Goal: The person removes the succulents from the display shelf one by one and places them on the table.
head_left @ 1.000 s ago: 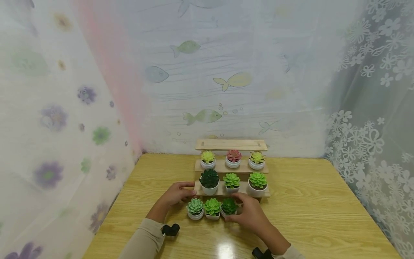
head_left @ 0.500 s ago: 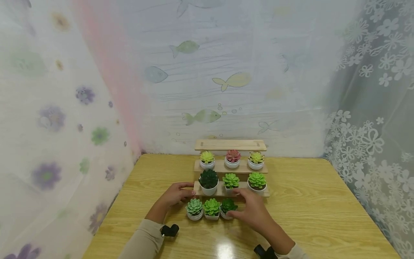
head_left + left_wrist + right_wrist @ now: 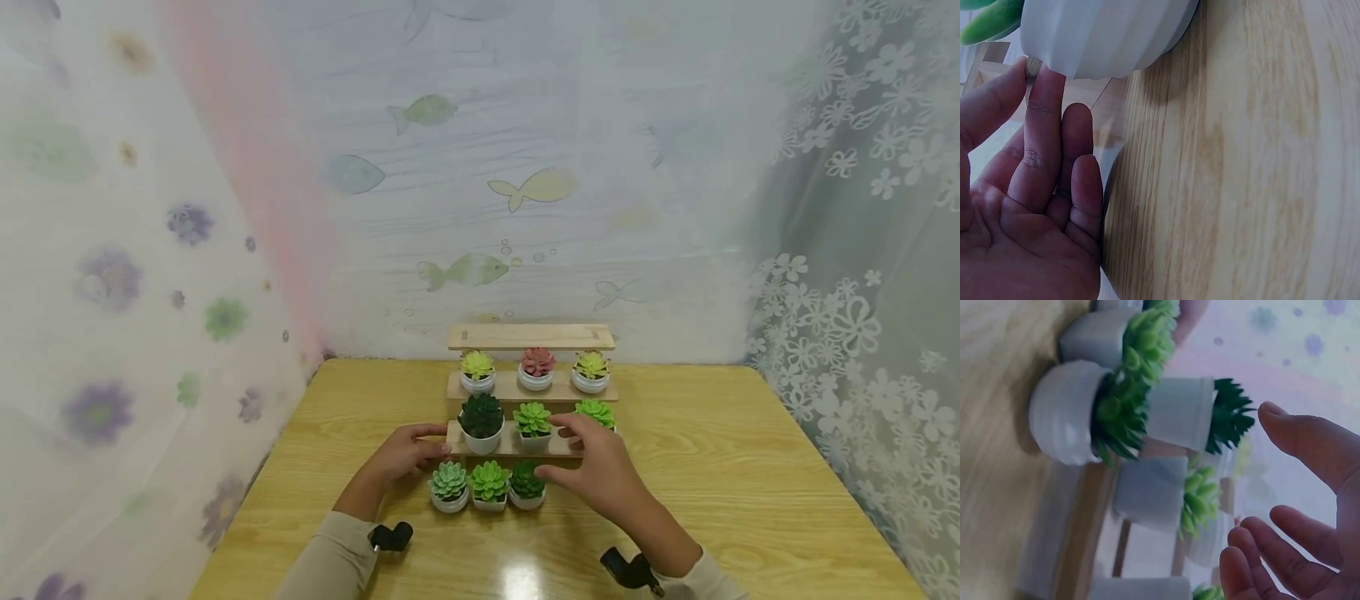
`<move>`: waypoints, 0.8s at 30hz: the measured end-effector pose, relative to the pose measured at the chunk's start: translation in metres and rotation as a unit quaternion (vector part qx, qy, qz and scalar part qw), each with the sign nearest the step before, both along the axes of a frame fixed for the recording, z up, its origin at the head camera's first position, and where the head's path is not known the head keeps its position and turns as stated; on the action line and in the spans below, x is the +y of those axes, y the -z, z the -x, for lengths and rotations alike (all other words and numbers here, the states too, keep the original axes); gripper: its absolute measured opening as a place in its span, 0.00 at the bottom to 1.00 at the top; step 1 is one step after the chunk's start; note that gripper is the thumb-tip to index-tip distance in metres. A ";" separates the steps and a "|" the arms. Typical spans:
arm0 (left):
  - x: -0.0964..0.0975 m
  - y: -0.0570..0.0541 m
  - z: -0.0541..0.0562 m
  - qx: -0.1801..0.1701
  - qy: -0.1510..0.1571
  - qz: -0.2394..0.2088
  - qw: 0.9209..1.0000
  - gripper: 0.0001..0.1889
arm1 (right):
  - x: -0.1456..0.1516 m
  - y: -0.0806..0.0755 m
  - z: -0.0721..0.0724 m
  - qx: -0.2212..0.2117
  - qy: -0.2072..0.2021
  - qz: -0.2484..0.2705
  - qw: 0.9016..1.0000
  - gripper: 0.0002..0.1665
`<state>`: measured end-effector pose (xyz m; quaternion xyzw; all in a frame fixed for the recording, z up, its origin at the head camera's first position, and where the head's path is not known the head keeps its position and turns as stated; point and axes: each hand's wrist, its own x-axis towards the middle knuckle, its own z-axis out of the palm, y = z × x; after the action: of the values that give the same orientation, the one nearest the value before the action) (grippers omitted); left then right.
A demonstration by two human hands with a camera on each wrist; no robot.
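Observation:
A tiered wooden stand (image 3: pixel 532 337) bears small potted succulents. My left hand (image 3: pixel 401 454) pinches the left end of its lower board between thumb and index finger (image 3: pixel 1044 125); a white ribbed pot (image 3: pixel 1107 37) fills the top of the left wrist view. In front of the stand, a pale green succulent (image 3: pixel 449 483), a bright green one (image 3: pixel 490 485) and a dark green one (image 3: pixel 527 483) stand in a row on the table. My right hand (image 3: pixel 603 467) holds nothing, fingers spread and gently bent, right of the dark green one. It partly covers a bright green succulent (image 3: pixel 595 410).
On the lower board are also a very dark succulent (image 3: pixel 481 417) and a bright green one (image 3: pixel 533 422). The tier behind holds a yellow-green (image 3: pixel 477 371), a red (image 3: pixel 536 367) and a yellow succulent (image 3: pixel 591 371). Patterned curtains (image 3: pixel 465 167) rise behind the wooden table (image 3: pixel 697 467).
My right hand has let go of the dark green succulent's pot in the front row and drawn up and to the right. The left hand stays at the stand's board.

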<state>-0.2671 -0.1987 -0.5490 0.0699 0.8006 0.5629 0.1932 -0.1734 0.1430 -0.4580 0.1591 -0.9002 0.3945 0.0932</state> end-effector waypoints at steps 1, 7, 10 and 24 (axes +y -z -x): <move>0.000 0.000 0.000 -0.002 0.000 0.000 1.000 0.27 | 0.001 -0.002 0.001 0.006 0.003 -0.006 1.000 0.43; 0.000 0.000 0.000 -0.004 -0.001 -0.007 1.000 0.27 | 0.011 -0.014 0.008 0.061 0.023 -0.038 0.997 0.42; 0.000 -0.002 -0.001 -0.004 -0.001 -0.010 1.000 0.27 | 0.017 -0.019 0.014 0.093 0.032 -0.040 0.994 0.42; 0.001 -0.005 -0.002 -0.006 -0.002 -0.003 1.000 0.28 | 0.041 -0.024 0.050 0.068 0.105 -0.048 0.991 0.52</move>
<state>-0.2647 -0.1979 -0.5438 0.0657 0.7981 0.5657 0.1967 -0.2238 0.1840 -0.4342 0.0941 -0.9214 0.3270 0.1876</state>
